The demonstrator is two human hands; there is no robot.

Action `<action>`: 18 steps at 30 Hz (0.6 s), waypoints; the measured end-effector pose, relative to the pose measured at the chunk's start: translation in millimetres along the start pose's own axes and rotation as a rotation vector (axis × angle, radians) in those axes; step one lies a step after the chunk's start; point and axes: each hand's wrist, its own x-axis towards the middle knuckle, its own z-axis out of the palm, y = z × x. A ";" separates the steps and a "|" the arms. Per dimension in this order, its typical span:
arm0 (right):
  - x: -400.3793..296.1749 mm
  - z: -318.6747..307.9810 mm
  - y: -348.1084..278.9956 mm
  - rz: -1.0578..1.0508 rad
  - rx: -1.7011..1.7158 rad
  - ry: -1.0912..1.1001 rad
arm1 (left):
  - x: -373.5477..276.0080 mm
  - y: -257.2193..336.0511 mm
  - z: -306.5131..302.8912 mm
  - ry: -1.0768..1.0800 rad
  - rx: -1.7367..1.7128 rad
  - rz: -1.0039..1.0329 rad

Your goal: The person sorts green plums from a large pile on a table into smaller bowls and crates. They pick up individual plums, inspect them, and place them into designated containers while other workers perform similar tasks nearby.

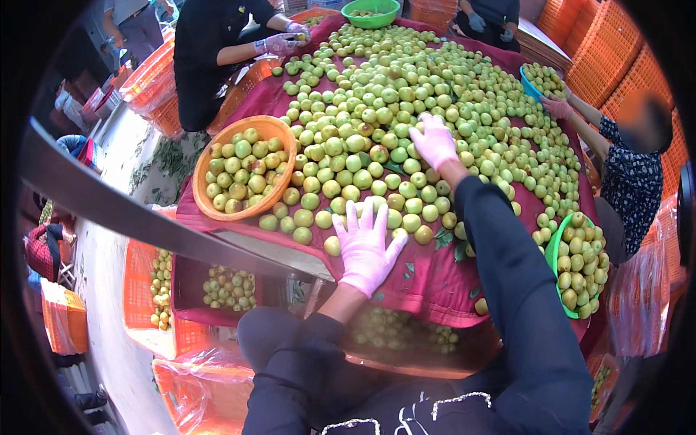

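A large heap of round green and yellow-brown fruits [380, 98], which look like jujubes, spreads over a dark red cloth [429, 293] on the table in front of me. My left hand [365, 253], in a pink glove, lies with fingers spread at the heap's near edge, its fingertips by the closest fruits. Farther in, my right hand [436, 142] reaches over the middle of the heap, also gloved in pink. Its fingers are apart and touch or hover just above the fruits; no fruit shows in its grip.
An orange basket [293, 152] of browner fruits stands left, a green basket [560, 255] at right. Below are orange crates [130, 293] holding fruits. Co-workers' gloved hands [283, 42] work around the table. A blurred grey strap-like band [136, 212] crosses the left side.
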 end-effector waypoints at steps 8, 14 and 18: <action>-204.6 -74.7 -139.0 -0.445 0.366 -0.900 | -7.1 -2.5 31.6 0.068 0.102 -0.001; -265.9 -63.6 -282.8 -0.302 1.023 -0.882 | 0.1 13.0 3.2 -0.006 0.008 0.038; -237.0 -61.4 -251.7 -0.328 1.100 -0.999 | -7.8 4.8 9.8 -0.011 0.066 0.042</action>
